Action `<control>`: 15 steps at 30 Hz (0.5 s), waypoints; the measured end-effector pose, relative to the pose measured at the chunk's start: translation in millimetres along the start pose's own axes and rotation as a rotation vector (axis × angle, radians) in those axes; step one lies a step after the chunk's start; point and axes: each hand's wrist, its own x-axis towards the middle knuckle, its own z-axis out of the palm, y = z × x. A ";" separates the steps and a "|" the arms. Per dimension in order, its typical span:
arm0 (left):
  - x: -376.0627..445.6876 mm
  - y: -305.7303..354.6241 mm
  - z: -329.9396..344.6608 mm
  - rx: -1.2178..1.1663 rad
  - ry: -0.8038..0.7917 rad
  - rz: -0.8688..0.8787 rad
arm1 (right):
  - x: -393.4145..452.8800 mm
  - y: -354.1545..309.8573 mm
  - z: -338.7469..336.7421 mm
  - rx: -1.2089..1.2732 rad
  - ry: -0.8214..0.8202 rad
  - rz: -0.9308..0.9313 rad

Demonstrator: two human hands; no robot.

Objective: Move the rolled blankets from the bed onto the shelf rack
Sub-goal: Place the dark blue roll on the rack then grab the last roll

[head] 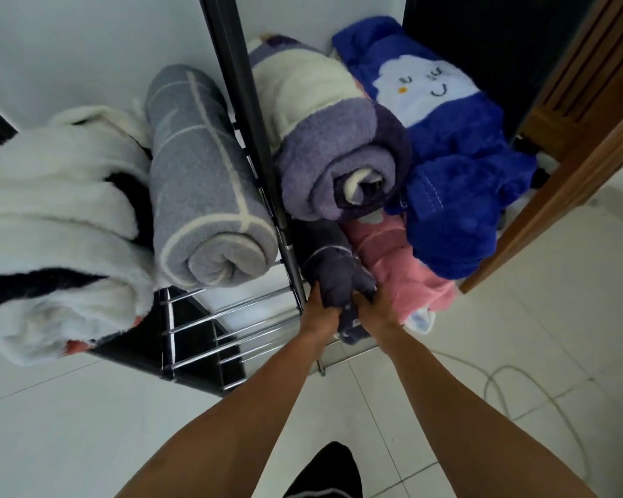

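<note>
Pale floor tiles [500, 318] lie under a metal shelf rack [231, 314] already loaded with rolled blankets. Left hand [319, 310] and right hand [373, 310] both grip the near end of a dark grey blanket [333, 271] on a lower shelf at the rack's front edge, beside a pink blanket [400, 264].

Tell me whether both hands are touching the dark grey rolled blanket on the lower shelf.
Touching. The head view shows the left hand and right hand both clamped on the end of the dark grey blanket.
</note>
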 end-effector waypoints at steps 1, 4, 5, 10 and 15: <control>-1.2 -2.4 -1.8 0.059 -0.001 0.001 | -2.6 1.6 -0.3 -0.020 -0.001 0.041; -12.7 2.3 -4.4 0.221 -0.014 0.017 | -12.8 11.5 -7.2 -0.001 -0.062 0.120; -18.0 5.6 -3.9 0.273 -0.020 0.038 | -17.6 16.2 -12.9 0.006 -0.085 0.145; -46.5 11.7 6.4 0.432 0.033 0.322 | -56.2 36.5 -54.1 0.110 -0.021 0.284; -79.6 17.0 52.5 0.749 -0.241 0.569 | -115.5 71.9 -120.4 0.322 0.072 0.392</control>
